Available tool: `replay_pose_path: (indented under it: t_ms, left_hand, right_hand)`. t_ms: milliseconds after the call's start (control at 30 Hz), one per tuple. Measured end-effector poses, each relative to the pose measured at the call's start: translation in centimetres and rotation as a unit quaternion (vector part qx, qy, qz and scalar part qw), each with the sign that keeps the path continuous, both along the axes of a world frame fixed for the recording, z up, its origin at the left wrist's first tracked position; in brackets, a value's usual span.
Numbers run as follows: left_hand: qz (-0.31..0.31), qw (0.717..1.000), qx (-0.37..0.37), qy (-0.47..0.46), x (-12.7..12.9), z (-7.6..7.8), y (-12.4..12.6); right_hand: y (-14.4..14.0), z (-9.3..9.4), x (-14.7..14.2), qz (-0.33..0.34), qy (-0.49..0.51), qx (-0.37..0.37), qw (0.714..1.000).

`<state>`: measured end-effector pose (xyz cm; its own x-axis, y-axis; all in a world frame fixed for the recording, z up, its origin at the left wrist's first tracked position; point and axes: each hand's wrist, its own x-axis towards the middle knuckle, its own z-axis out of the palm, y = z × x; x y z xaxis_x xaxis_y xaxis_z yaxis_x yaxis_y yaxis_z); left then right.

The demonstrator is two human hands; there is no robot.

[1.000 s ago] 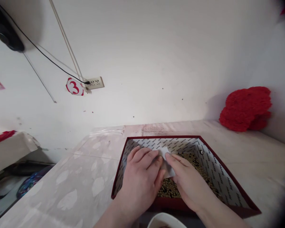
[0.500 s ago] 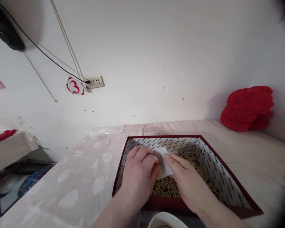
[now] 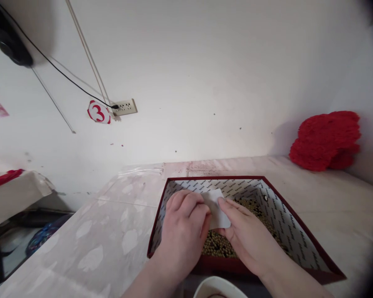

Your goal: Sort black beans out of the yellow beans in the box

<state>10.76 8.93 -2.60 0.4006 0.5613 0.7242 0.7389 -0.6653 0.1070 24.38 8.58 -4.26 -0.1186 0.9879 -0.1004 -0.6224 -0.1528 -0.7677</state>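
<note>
A dark red box (image 3: 217, 178) lined with printed paper stands on the table, with small greenish-brown and dark beads (image 3: 219, 245) spread over its bottom. Above them is a small white card (image 3: 219, 213) with rounded corners. My right hand (image 3: 247, 231) pinches the card's right side, thumb on top. My left hand (image 3: 185, 225) is closed at its left side, the curled fingertips partly hidden behind the knuckles. The rim of a white container (image 3: 217, 281) shows at the bottom edge, near my body.
A patterned cloth (image 3: 90, 248) covers the table, which meets the white wall. A fluffy red bundle (image 3: 325, 140) lies at the far right. Clear plastic (image 3: 139, 170) lies along the back edge. A wall socket (image 3: 124, 106) holds a black plug.
The card and my right hand have shifted slightly to the right, and the card has turned a little. My left hand stays almost in place at its left side.
</note>
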Motion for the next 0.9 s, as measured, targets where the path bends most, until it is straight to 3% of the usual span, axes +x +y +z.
replay_pose_path:
  t_ms: [167,333,433,500,567,633,700,800,900]
  left_hand:
    - [0.055,0.997,-0.007,-0.05,-0.3,0.0,0.5]
    - [-0.024,0.992,-0.093,-0.079,-0.4,2.4,-1.7]
    - [-0.146,0.973,-0.178,0.009,-0.3,2.9,-3.7]
    - [-0.222,0.951,-0.171,0.134,-0.2,2.0,-4.6]
    - [-0.241,0.93,-0.15,0.235,-0.2,0.8,-4.8]
    - [-0.229,0.922,-0.178,0.255,-0.3,0.2,-4.7]
    - [-0.187,0.931,-0.229,0.212,-0.7,0.8,-4.2]
    - [-0.071,0.949,-0.274,0.142,-1.6,2.3,-2.8]
    - [0.027,0.947,-0.289,0.138,-2.8,2.4,-0.9]
  right_hand:
    - [-0.2,0.2,0.0,-0.005,-0.016,-0.011,1.0]
    - [-0.1,0.6,-0.1,-0.065,-0.006,-0.026,0.998]
    - [0.2,0.6,-0.1,-0.107,0.006,-0.055,0.993]
    - [0.2,0.6,-0.1,-0.12,0.005,-0.073,0.99]
    - [0.1,0.6,0.0,-0.123,-0.004,-0.079,0.989]
    - [0.0,0.5,0.0,-0.115,-0.007,-0.077,0.99]
    - [0.0,0.4,0.0,-0.114,-0.001,-0.064,0.991]
    - [0.2,0.4,0.1,-0.12,0.012,-0.046,0.992]
    - [0.5,0.3,0.2,-0.117,0.025,-0.046,0.992]
